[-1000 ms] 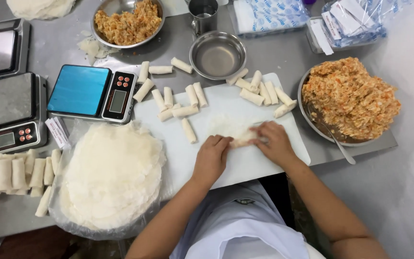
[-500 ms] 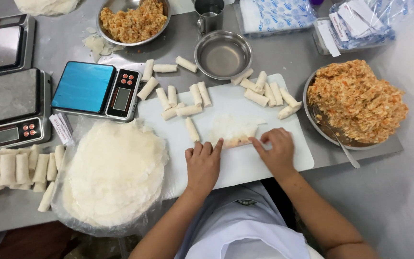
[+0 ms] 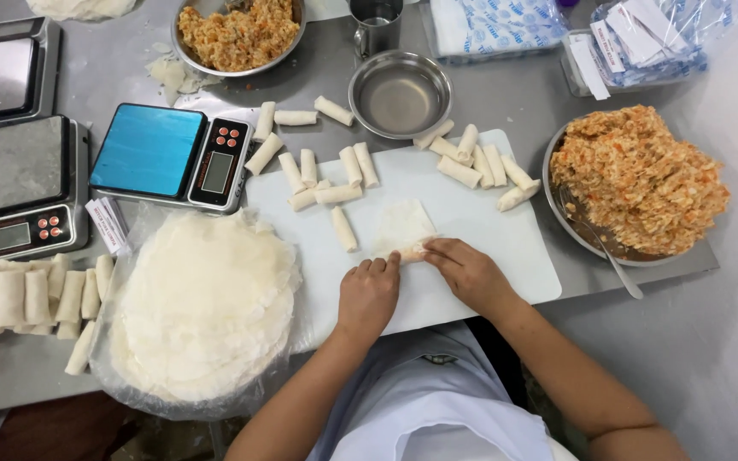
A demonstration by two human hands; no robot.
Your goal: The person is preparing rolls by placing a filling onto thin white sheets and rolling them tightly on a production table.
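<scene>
Both of my hands rest on a white cutting board [image 3: 489, 230]. My left hand [image 3: 371, 293] and my right hand [image 3: 466, 269] pinch the near, rolled edge of a thin wrapper [image 3: 403, 227] with filling inside, the roll lying between the fingertips. The far corner of the wrapper lies flat on the board. Several finished rolls [image 3: 343, 227] lie on the board's far side. A metal bowl of orange-flecked filling [image 3: 638, 179] with a spoon [image 3: 612, 256] stands to the right.
A stack of round wrappers on plastic [image 3: 202, 303] lies at the left, with more finished rolls [image 3: 23, 294] beyond it. A blue scale [image 3: 172, 154] and two grey scales [image 3: 19, 183] stand at the left. An empty steel bowl [image 3: 399, 92], a second filling bowl [image 3: 237, 32] and bags [image 3: 506, 24] sit at the back.
My hands have drawn closer to my body and the wrapper now lies flatter, its near edge folded over the filling. The view shifted slightly.
</scene>
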